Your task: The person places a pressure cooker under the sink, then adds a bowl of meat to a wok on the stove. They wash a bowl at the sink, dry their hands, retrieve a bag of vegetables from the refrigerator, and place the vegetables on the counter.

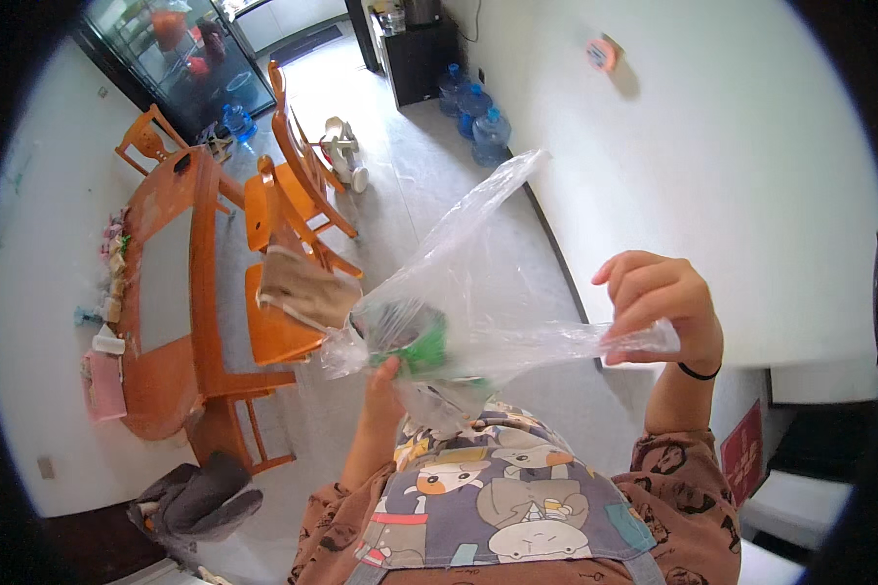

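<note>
A clear plastic bag [475, 292] is stretched out in front of my patterned apron [512, 504]. My right hand [662, 311], raised at the right, grips one gathered end of it. Below the bag's left part, my left hand [385, 391] holds a green and dark item [421, 340], seen through the plastic; what it is exactly I cannot tell. Part of my left fingers is hidden behind the item and the film. Another corner of the bag points up and away towards the wall.
Wooden chairs [282, 325] and a wooden table [201, 292] stand at the left, with a brown cloth [307, 289] over a chair. Large blue water bottles [491, 135] line the white wall [673, 168]. A wheeled child's toy [345, 153] is on the floor beyond.
</note>
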### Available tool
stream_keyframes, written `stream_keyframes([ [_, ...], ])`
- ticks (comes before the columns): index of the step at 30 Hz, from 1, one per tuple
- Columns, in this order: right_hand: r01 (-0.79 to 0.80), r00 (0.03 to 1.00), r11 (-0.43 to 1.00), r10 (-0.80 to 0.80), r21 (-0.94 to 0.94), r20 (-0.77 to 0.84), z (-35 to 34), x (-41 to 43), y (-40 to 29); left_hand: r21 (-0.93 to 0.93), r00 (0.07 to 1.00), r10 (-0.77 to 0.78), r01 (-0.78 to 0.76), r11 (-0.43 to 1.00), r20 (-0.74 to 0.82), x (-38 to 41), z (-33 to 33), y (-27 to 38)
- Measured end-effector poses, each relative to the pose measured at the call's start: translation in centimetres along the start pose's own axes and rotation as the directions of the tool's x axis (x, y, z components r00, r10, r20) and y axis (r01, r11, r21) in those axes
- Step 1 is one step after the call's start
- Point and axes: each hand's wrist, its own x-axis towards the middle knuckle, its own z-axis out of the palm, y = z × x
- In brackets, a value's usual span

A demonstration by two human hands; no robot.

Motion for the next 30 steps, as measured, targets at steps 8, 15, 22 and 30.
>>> stream_keyframes([
  [8,0.004,0.978,0.997,-0.020,-0.077,-0.209,-6.1,7.6,20.9,0.009,0.995,0.033,-0.033,0.999,-0.091,24.7,-6.2,0.5],
  [15,-0.017,0.849,0.993,0.077,0.119,-0.524,-12.4,7.6,39.0,0.131,0.986,0.137,-0.124,0.984,-0.092,44.7,-7.5,2.1],
  [22,-0.234,0.726,0.933,0.354,0.272,-0.589,-17.5,15.7,56.0,-0.106,0.963,0.158,-0.185,0.977,-0.219,59.3,-10.7,5.4],
  [30,-0.351,0.823,0.706,0.546,0.615,-0.157,-18.2,32.6,74.6,0.082,0.869,0.402,-0.396,0.915,-0.288,74.0,-8.2,10.9],
])
